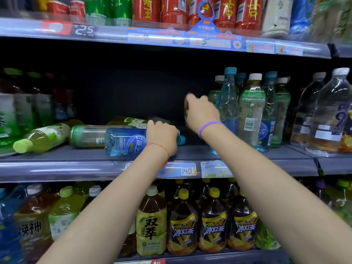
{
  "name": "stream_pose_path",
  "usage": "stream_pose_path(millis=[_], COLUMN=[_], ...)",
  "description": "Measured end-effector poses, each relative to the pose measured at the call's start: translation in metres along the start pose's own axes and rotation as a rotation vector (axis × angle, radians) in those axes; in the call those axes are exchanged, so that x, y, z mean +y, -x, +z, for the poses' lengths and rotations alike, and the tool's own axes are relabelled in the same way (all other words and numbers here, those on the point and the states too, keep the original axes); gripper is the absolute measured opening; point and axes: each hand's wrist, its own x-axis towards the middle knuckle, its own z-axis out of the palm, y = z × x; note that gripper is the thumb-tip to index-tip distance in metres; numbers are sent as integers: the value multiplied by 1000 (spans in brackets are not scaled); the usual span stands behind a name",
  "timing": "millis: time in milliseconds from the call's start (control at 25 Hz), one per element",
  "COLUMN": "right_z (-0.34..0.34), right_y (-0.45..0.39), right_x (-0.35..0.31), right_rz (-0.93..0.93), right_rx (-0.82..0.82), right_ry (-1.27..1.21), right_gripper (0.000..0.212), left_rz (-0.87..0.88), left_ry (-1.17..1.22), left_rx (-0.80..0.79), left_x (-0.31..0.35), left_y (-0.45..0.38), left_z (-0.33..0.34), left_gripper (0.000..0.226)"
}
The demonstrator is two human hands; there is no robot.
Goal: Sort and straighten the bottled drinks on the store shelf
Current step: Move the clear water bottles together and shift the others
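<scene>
**Head view: both hands on the middle shelf, left on a fallen blue bottle**

Head view, starting at the fingers: the left hand (162, 137) curls over the neck end of a blue bottle (125, 143) lying on its side at the front of the middle shelf (76, 155), its blue cap (181, 140) poking out to the right of the knuckles. A thin red string circles that wrist.

The right hand (200, 113) is raised in the dark gap of the shelf, blurred, just left of the upright bottles. Something dark shows at its fingers, but whether they grip anything I cannot tell. A purple band (208, 125) sits on that wrist.

Behind and left of the blue bottle lie more fallen drinks: a clear bottle with a green label (87, 137) touching it, a pale green tea bottle (42, 139) with its cap pointing toward the shelf edge, and further green-labelled bottles (131, 121) at the back.

To the right stands a tight group of upright bottles: a tall blue one (228, 109) just beside the right hand, then a green-labelled one (251, 111) with a white cap. Clear water bottles (329, 111) stand farther right.

A price tag reading 4.0 (187, 170) sits on the shelf rail below the left wrist. Dark iced-tea bottles (213, 225) fill the shelf beneath, and red bottles (224, 10) the one above.
</scene>
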Motion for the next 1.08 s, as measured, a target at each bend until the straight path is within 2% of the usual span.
stream_pose_path(millis=[120,200,320,400,520,600,680,760,920,1080], right_z=[-34,-40,-42,-43,-41,-38,-35,-33,-32,-29], right_y=[-7,-11,-23,-27,-27,-26,-29,-32,-30,-27], right_x=[1,3,6,6,6,8,13,17,14,10], right_rz=[-17,-25,-6,-4,8,28,39,31,-24,-11], right_rx=[196,238,221,182,67,3,-30,-76,-134,-131], right_ry=[14,56,132,128,32,-47,-122,-169,-163,-152], right_gripper=[23,24,31,40,61,69,71,70,65,56], left_rz=[-17,-38,-132,-237,-287,-274,-241,-232,-288,-297], left_ry=[59,123,268,494,1028,1253,1329,1455,1647,1786], left_rx=[8,55,315,519,665,644,579,479,159,60], left_x=[0,-2,-14,-25,-36,-31,-21,-13,-1,-2], left_y=[-1,-1,-4,-11,-21,-27,-32,-36,-26,-29], left_z=[1,-1,-18,-35,-42,-40,-36,-28,-5,-2], left_gripper=[30,34,32,34,34,29,31,41,67,81])
